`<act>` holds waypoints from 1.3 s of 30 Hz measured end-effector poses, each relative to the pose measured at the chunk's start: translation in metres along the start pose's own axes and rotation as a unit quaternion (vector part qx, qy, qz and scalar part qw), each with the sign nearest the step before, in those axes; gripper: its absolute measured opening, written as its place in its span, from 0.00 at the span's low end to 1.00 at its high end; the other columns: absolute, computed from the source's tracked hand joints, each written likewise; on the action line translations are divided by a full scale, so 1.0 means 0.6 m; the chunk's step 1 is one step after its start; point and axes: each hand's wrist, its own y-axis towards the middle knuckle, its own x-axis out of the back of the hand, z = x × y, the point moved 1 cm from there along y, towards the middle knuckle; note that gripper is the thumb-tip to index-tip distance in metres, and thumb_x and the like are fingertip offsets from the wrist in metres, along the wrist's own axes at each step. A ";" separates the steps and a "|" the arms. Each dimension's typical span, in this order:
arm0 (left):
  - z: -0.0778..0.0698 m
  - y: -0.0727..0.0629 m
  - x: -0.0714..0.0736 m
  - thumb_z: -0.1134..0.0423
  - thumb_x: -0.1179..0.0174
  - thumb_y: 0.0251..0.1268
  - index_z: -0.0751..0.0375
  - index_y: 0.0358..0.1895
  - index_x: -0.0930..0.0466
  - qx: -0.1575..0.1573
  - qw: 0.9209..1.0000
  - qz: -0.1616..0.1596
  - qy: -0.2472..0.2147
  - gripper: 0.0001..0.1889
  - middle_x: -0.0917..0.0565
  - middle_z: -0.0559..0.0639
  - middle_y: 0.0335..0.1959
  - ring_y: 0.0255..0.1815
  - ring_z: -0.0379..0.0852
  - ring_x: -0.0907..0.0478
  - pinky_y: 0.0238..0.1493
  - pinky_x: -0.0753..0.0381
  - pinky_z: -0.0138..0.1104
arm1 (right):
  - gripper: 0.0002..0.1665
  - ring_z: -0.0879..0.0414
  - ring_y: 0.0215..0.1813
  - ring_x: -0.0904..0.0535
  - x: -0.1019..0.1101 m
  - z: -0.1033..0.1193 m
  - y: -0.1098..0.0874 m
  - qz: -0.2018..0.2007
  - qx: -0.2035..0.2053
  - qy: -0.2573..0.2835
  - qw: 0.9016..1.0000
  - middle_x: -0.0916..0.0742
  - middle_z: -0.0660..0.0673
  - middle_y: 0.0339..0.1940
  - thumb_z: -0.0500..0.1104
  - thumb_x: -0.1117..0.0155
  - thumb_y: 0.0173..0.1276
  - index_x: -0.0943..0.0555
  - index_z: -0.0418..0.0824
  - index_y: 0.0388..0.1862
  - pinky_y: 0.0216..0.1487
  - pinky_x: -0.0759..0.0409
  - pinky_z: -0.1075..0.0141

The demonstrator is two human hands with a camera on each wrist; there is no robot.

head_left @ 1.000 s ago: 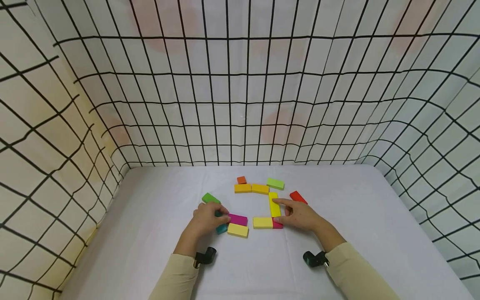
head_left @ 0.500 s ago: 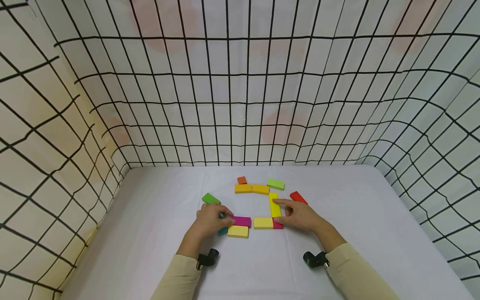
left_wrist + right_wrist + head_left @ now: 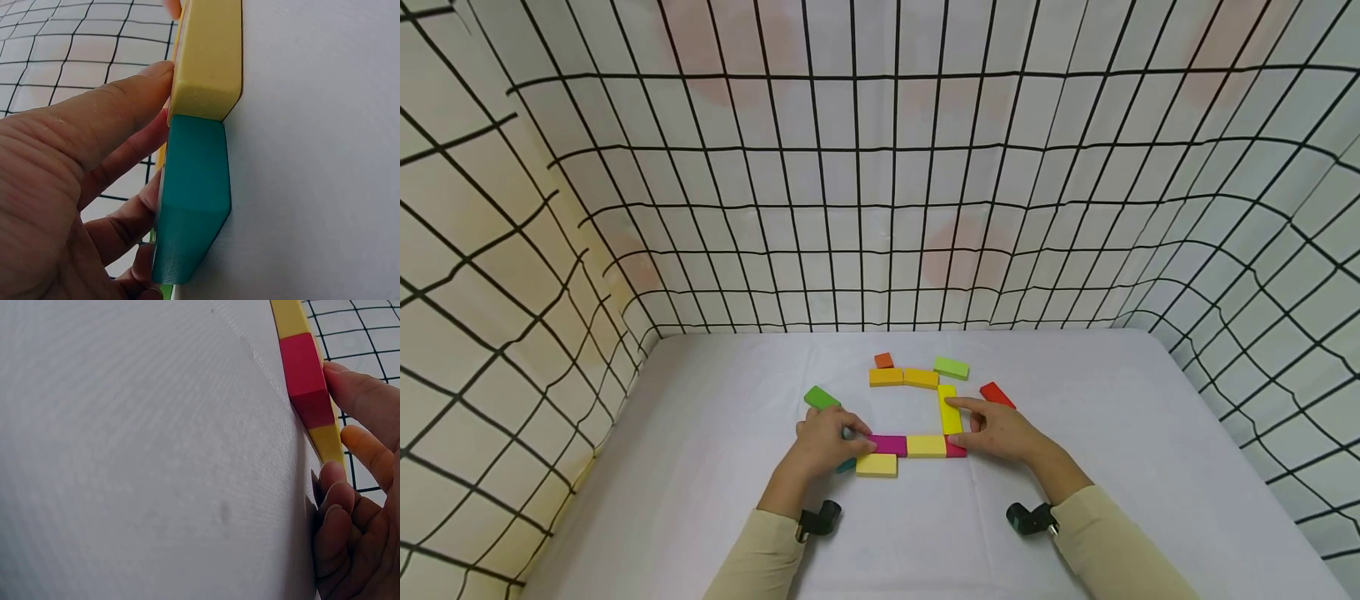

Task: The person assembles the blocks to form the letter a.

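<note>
My left hand (image 3: 823,446) pinches a magenta block (image 3: 891,447) by its left end between thumb and fingers. That block meets a pale yellow block (image 3: 926,447) end to end. In front of it lies another pale yellow block (image 3: 876,466). A teal block (image 3: 195,181) sits beneath my left hand, mostly hidden in the head view. My right hand (image 3: 1006,433) has its index fingertip on a bright yellow block (image 3: 951,421) and its thumb on a crimson block (image 3: 306,369). Crimson, bright yellow and pale yellow blocks join in a corner.
Two amber blocks (image 3: 886,377) form the back row. Behind them lie a small orange block (image 3: 883,360) and a lime block (image 3: 951,367). A green block (image 3: 822,397) is at left, a red block (image 3: 997,394) at right. Black wire mesh (image 3: 891,250) encloses the white tabletop.
My left hand has slid the magenta block to the right, closing its gap to the pale yellow block, and straightened it. My right hand has stayed in place.
</note>
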 end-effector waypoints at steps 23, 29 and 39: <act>0.002 0.000 0.000 0.48 0.26 0.58 0.43 0.41 0.10 0.006 1.000 0.004 0.001 0.11 0.18 0.43 0.43 0.52 0.53 0.30 0.52 0.36 0.52 | 0.42 0.55 0.34 0.29 0.001 0.001 -0.003 -0.003 0.018 -0.006 1.000 0.23 0.49 0.30 0.60 0.22 0.57 0.23 0.58 0.71 0.31 0.34 0.65; 0.006 -0.002 0.010 0.47 0.26 0.58 0.45 0.45 0.12 0.018 1.000 0.004 -0.013 0.14 0.14 0.44 0.45 0.52 0.53 0.30 0.52 0.36 0.50 | 0.42 0.55 0.34 0.29 0.001 0.001 -0.002 -0.003 0.018 -0.004 1.000 0.23 0.49 0.30 0.60 0.22 0.57 0.23 0.58 0.71 0.32 0.34 0.65; 0.016 0.000 0.019 0.51 0.27 0.61 0.47 0.46 0.11 0.026 0.999 0.000 -0.025 0.13 0.14 0.45 0.44 0.49 0.49 0.29 0.50 0.30 0.46 | 0.42 0.55 0.35 0.29 0.001 0.002 -0.003 -0.001 0.014 -0.002 1.000 0.23 0.48 0.30 0.60 0.22 0.57 0.24 0.58 0.71 0.32 0.34 0.64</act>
